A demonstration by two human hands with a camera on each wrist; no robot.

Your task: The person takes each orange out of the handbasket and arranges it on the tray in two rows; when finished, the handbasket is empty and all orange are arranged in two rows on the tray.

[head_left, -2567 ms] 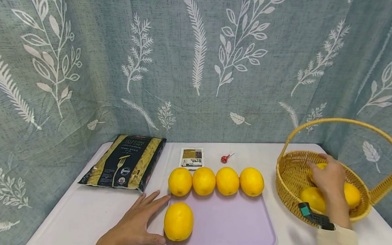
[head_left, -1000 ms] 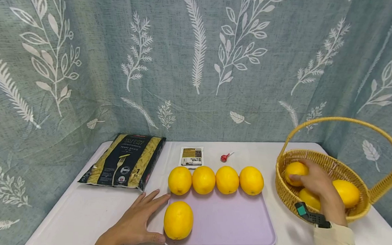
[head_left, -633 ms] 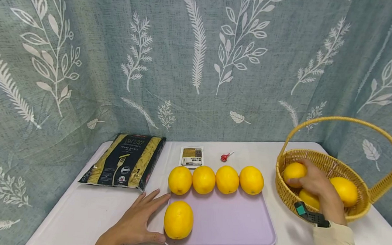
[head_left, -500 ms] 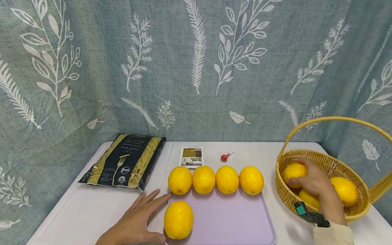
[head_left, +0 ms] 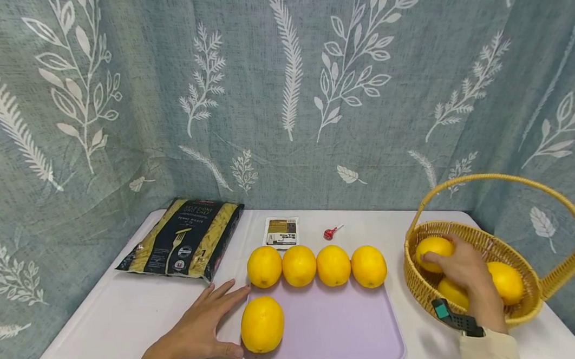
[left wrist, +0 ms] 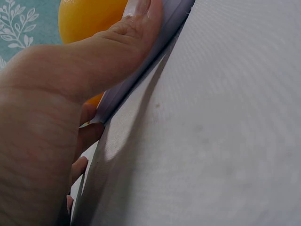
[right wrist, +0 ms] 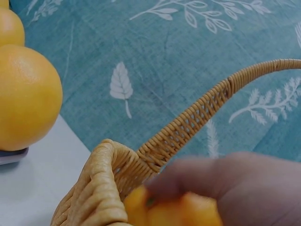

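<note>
In the head view my right hand (head_left: 468,267) reaches into a wicker basket (head_left: 420,295) and grips an orange (head_left: 432,253) by the basket's left wall. Thumb and fingers curl round that orange, also seen low in the right wrist view. Two more oranges lie in the basket, one (head_left: 508,283) right of the wrist and one (head_left: 452,292) partly hidden under the hand. My left hand (head_left: 202,324) lies with fingers spread, thumb and fingertips at the left edge of a lilac tray (head_left: 338,328). A single orange (head_left: 262,324) sits on the tray beside it.
Several oranges (head_left: 299,266) stand in a row along the tray's back edge. Behind them lie a small flat packet (head_left: 282,232) and a red lollipop (head_left: 329,234). A bag of penne (head_left: 182,239) lies at the back left. The basket's tall handle (head_left: 507,177) arches over the right arm.
Inside the basket, my right hand has shifted left, bringing an orange from the back middle to the left wall. An orange at the right has moved slightly left. My left hand stays put.
</note>
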